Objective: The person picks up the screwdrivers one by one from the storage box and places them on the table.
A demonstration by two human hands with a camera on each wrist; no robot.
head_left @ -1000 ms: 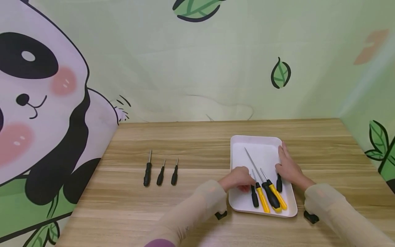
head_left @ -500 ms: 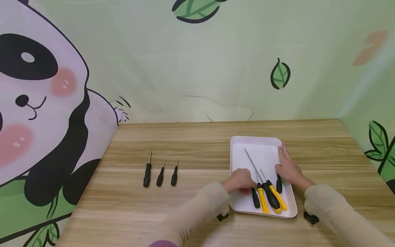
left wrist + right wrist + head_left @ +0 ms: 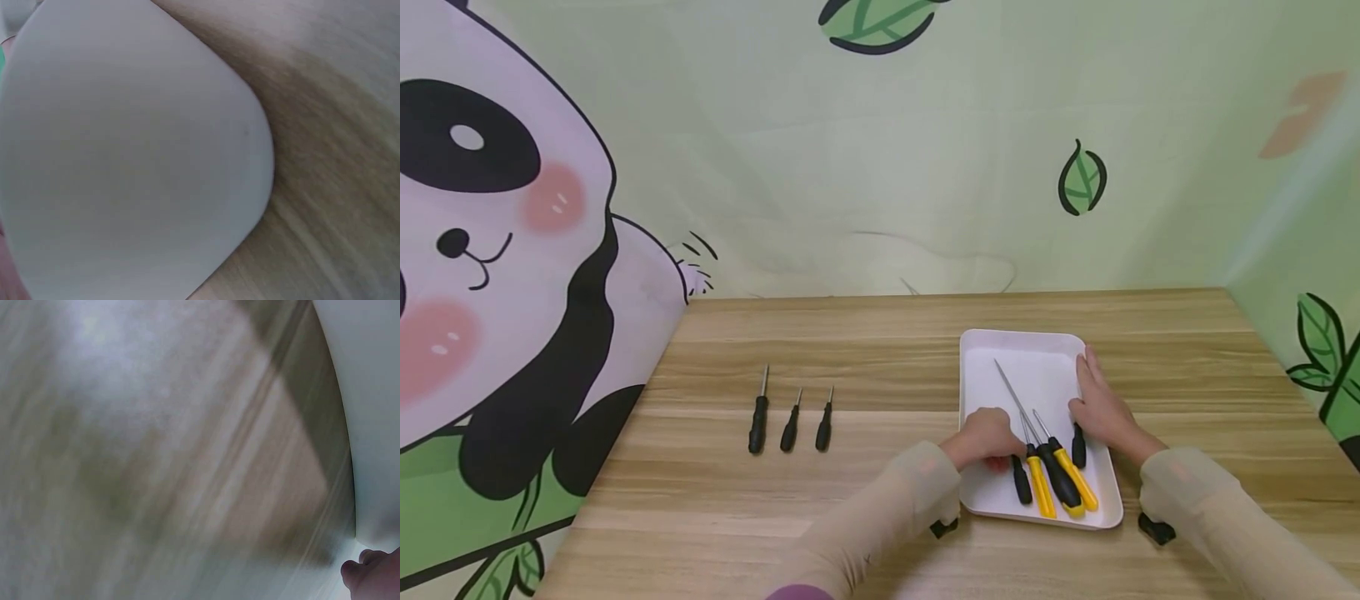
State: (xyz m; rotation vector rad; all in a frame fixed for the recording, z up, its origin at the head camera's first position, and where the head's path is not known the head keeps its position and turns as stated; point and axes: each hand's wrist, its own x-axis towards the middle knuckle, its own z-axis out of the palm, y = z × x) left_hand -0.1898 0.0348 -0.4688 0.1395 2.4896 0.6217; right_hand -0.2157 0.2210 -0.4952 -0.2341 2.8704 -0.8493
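A white tray (image 3: 1011,341) stands right of centre on the table. Several screwdrivers lie in it, including a small black screwdriver (image 3: 1021,481), a yellow-handled screwdriver (image 3: 1041,487), a large black-and-yellow screwdriver (image 3: 1058,477) and another black screwdriver (image 3: 1078,447). My left hand (image 3: 988,437) reaches into the tray over the left screwdrivers' shafts, its fingertips at the yellow one. What those fingers pinch is hidden. My right hand (image 3: 1102,408) holds the tray's right wall, fingers along the outside and thumb over the rim. The left wrist view shows mainly the tray's outer wall (image 3: 144,156).
Three black screwdrivers lie apart on the table's left half: a longer screwdriver (image 3: 758,423) and two shorter ones, a left one (image 3: 789,427) and a right one (image 3: 824,427). A panda-patterned wall covering (image 3: 880,167) rises behind the wooden table (image 3: 880,350).
My left hand has shifted slightly right and down. The yellow-handled screwdriver and small black one beside it have moved a little right. My right hand stays on the tray's edge.
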